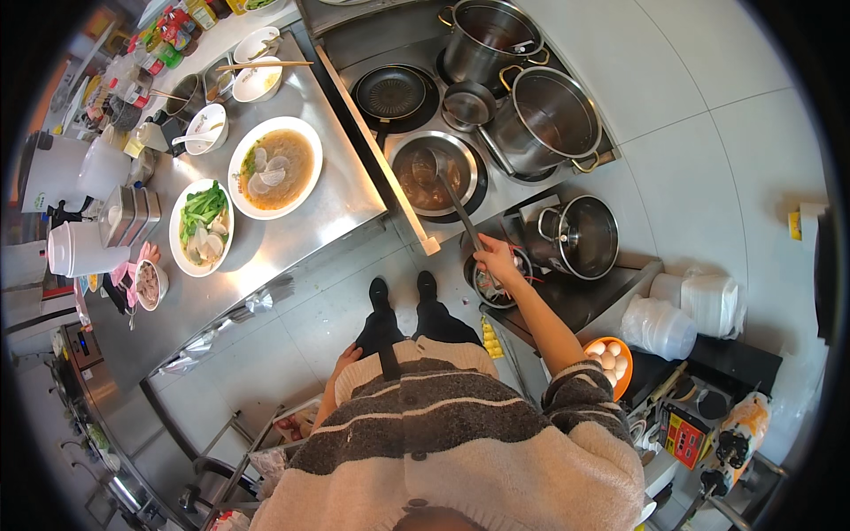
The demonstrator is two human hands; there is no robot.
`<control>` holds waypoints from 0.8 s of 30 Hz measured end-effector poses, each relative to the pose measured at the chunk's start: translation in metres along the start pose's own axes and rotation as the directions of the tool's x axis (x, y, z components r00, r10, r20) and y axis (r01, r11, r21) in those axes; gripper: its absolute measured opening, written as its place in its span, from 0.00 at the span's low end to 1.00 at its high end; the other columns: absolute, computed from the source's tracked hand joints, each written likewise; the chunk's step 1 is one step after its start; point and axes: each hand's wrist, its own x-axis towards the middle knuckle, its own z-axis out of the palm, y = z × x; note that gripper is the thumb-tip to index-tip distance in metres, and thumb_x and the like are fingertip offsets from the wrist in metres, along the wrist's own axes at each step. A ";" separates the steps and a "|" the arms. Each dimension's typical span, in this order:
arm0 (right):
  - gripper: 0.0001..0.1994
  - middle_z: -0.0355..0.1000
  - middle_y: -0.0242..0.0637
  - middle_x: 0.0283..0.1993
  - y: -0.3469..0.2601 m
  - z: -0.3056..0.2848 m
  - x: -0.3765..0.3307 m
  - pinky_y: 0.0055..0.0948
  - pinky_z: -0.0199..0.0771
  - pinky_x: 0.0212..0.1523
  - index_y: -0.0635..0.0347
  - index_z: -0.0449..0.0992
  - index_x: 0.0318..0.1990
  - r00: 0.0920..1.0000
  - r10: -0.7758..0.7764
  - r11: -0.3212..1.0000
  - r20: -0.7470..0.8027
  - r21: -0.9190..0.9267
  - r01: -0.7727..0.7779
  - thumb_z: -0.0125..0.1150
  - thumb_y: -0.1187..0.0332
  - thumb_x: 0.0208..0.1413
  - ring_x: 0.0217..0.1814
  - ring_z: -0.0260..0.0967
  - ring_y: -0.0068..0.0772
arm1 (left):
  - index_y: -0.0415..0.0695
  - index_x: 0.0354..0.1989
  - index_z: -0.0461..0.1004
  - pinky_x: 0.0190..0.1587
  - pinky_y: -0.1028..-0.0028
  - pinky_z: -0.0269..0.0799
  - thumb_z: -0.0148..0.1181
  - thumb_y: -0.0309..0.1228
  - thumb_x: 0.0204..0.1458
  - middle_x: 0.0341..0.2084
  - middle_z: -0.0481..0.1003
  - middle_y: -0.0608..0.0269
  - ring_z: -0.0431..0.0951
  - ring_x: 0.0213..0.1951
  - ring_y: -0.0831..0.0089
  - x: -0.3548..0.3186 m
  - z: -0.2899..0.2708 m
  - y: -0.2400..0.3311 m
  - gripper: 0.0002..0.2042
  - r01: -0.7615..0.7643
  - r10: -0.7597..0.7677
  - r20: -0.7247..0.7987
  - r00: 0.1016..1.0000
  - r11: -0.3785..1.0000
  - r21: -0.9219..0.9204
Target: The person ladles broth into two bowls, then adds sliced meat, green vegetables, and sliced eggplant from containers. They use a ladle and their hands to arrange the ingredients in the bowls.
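My right hand is closed around the long handle of a metal ladle. The ladle's bowl sits in brown liquid inside a round steel pan on the stove. Just below that hand is a small pot with utensils in it, partly covered by the hand and wrist. My left hand hangs low by my thigh, holding nothing visible, its fingers laid against the dark trousers. On the steel counter to the left stand a bowl of broth with pale slices and a bowl with leafy greens.
Tall steel pots and a black frying pan occupy the stove's far side. A lidded pot stands right of my hand. An orange bowl of eggs lies near my right elbow. A wooden-edged strip borders the stove.
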 end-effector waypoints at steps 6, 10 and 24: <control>0.28 0.65 0.28 0.23 0.001 -0.013 -0.003 0.21 0.58 0.12 0.63 0.65 0.62 0.998 0.061 0.984 0.008 0.165 -0.062 0.56 0.80 0.50 0.16 0.59 0.17 | 0.39 0.66 0.56 0.56 0.70 0.65 0.58 0.41 0.57 0.58 0.66 0.50 0.68 0.57 0.64 -0.003 0.001 0.005 0.33 0.000 0.000 0.013 1.000 1.000 -0.004; 0.30 0.66 0.30 0.25 0.007 -0.030 -0.011 0.22 0.58 0.12 0.62 0.60 0.65 0.985 0.150 0.936 0.080 0.310 -0.167 0.55 0.79 0.52 0.17 0.59 0.18 | 0.38 0.67 0.55 0.56 0.70 0.65 0.58 0.41 0.56 0.59 0.66 0.50 0.67 0.58 0.64 -0.005 0.002 0.010 0.33 -0.001 0.001 0.020 1.000 1.000 -0.011; 0.23 0.74 0.40 0.35 0.003 -0.032 -0.067 0.13 0.56 0.11 0.67 0.63 0.60 0.986 0.091 0.814 0.143 0.559 -0.156 0.50 0.81 0.54 0.15 0.54 0.12 | 0.39 0.67 0.56 0.58 0.71 0.63 0.58 0.43 0.55 0.61 0.64 0.50 0.65 0.60 0.65 0.033 0.002 -0.029 0.34 -0.010 0.022 0.095 0.995 0.992 -0.124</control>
